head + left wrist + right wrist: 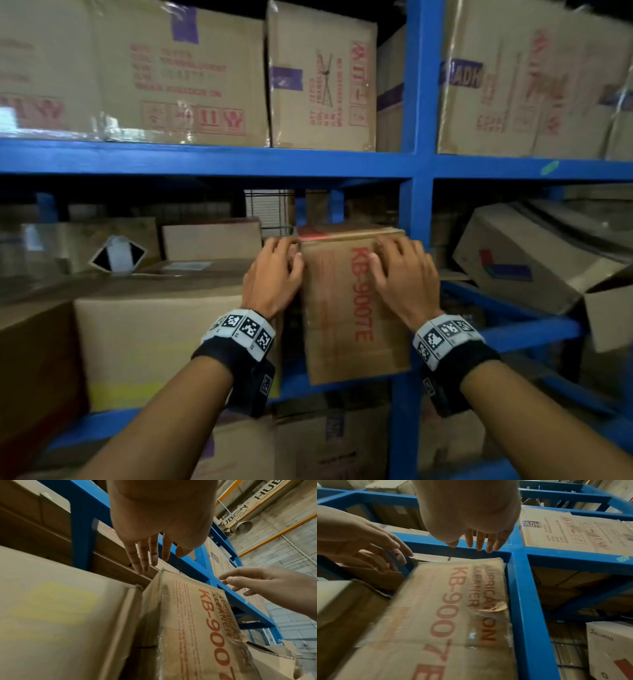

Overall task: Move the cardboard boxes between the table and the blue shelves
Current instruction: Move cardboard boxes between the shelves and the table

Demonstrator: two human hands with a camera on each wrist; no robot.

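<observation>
1. The blue shelves (212, 161) filled the view, every level packed with cartons, so the only slack lay in narrow gaps between neighbours.
2. A large carton (161, 329) with a yellow patch stood to the left on the middle level, hemming in the box being handled.
3. The KB-900 box (352, 301) stood upright on that middle level, wedged between the large carton and the blue upright post (419, 240), its front face overhanging the shelf edge. I judged it was being worked in or out of that slot; which, I could not tell.
4. The left hand (272, 277) reached for the box's upper left corner, fingers extended and spread. The wrist views showed no closed grip, and contact there was unclear.
5. The right hand (404, 277) lay spread over the upper front face, fingers relaxed and holding nothing, likely placed high to tip or steady the tall box.
</observation>
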